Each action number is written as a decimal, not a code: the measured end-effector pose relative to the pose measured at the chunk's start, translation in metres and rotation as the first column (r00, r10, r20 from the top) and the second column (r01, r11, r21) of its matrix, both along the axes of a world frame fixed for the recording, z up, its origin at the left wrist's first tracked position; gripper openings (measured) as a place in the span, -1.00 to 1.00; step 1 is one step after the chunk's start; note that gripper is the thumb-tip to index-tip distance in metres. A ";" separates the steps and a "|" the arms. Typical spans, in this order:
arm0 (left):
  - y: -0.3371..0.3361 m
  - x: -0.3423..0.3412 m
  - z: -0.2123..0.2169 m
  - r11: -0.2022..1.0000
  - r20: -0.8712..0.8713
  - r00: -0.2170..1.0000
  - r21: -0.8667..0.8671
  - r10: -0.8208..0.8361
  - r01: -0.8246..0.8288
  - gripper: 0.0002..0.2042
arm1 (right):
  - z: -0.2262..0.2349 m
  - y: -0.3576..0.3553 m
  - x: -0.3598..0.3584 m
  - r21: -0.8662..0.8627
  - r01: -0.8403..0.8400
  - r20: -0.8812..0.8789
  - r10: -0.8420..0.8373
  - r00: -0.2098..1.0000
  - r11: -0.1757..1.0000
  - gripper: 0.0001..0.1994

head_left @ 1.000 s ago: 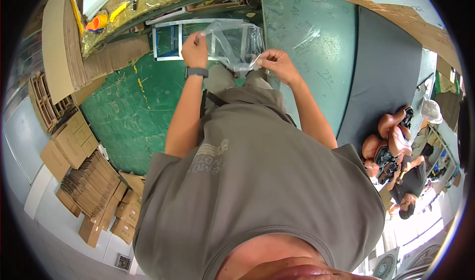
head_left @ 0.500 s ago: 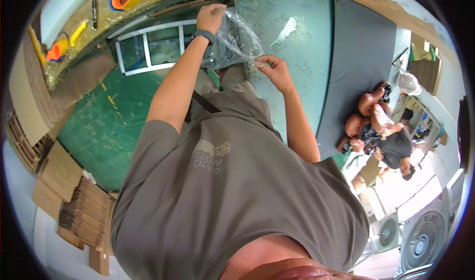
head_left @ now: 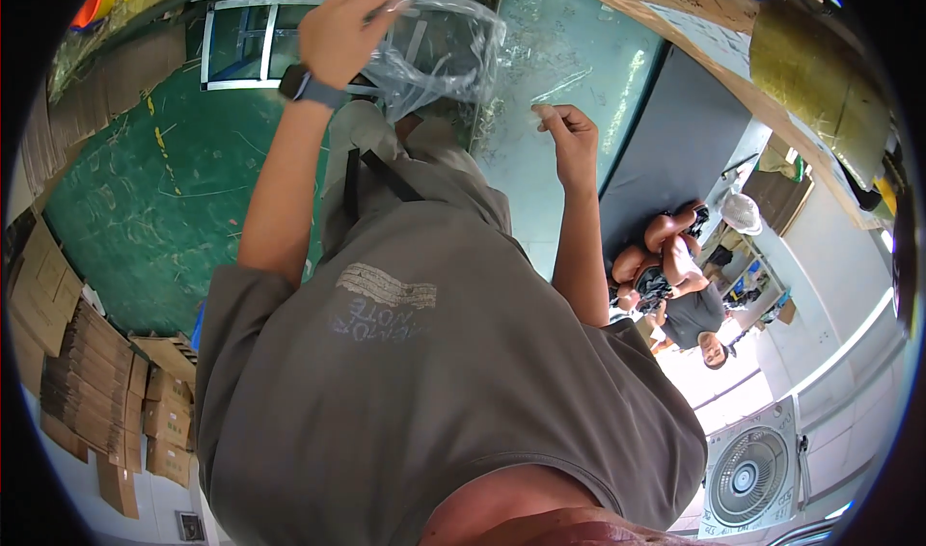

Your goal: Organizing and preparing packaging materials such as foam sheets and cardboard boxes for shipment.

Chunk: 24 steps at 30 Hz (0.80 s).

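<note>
My left hand (head_left: 338,30) is closed round the top of a clear bag (head_left: 439,49), which hangs crumpled over the green tabletop (head_left: 145,208), just beside a white frame (head_left: 236,44). My right hand (head_left: 569,136) is apart from the bag, its fingertips (head_left: 542,114) pressed together in a pinch; whether they hold a scrap of film I cannot tell. Pale, scuffed surface lies open between my hands. Cardboard stacks (head_left: 87,382) crowd the left edge; a seated person (head_left: 675,295) and a fan (head_left: 748,474) lie to the right.
</note>
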State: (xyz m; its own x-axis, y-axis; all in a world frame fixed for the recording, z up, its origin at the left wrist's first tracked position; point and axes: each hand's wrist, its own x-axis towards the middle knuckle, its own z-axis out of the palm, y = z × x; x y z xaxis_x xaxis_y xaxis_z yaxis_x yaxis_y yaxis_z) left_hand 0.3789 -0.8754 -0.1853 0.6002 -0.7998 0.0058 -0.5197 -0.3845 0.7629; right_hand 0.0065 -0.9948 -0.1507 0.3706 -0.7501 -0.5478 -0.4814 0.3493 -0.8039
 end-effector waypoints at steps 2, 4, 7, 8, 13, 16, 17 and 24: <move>-0.043 -0.011 0.001 0.959 0.228 0.949 -0.127 -0.219 0.252 -0.81 | -0.004 0.003 -0.008 -0.008 0.061 0.028 -0.060 0.998 0.998 -0.83; -0.076 0.011 -0.094 0.746 -0.270 0.813 0.326 -0.516 0.581 -0.13 | -0.012 0.007 -0.002 -0.001 0.070 0.091 -0.069 0.993 0.998 -0.83; -0.118 -0.045 -0.086 0.793 0.236 0.790 -0.109 -0.566 0.600 -0.79 | -0.008 0.008 -0.028 0.061 0.185 0.148 -0.192 0.970 0.981 -0.88; -0.130 -0.060 -0.077 0.774 0.241 0.775 -0.121 -0.584 0.621 -0.79 | -0.002 0.009 -0.033 0.118 0.276 0.295 -0.299 0.907 0.954 -0.89; -0.148 -0.118 -0.030 0.689 0.142 0.705 -0.147 -0.695 0.709 -0.80 | 0.028 -0.009 -0.035 0.153 0.496 0.583 -0.483 0.653 0.855 -0.67; -0.154 -0.139 -0.017 0.678 0.133 0.684 -0.093 -0.717 0.729 -0.83 | 0.009 -0.026 -0.041 -0.150 0.525 0.525 -0.383 0.760 0.838 -0.16; -0.157 -0.146 -0.016 0.694 0.135 0.700 -0.093 -0.702 0.714 -0.80 | 0.001 -0.031 -0.042 -0.145 0.542 0.541 -0.392 0.744 0.828 -0.16; -0.181 -0.199 -0.008 0.765 0.106 0.757 0.064 -0.644 0.641 -0.69 | -0.055 -0.050 -0.062 -0.456 0.213 0.201 -0.133 0.971 0.864 0.27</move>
State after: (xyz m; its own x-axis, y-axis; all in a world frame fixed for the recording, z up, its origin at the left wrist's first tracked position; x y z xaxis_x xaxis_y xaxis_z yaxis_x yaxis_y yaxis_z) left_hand 0.1794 -1.0568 -0.1931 -0.0590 -0.9981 0.0183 -0.7335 0.0558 0.6773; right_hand -0.0557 -1.0451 -0.2062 0.2617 -0.9634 -0.0589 -0.3020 -0.0238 -0.9530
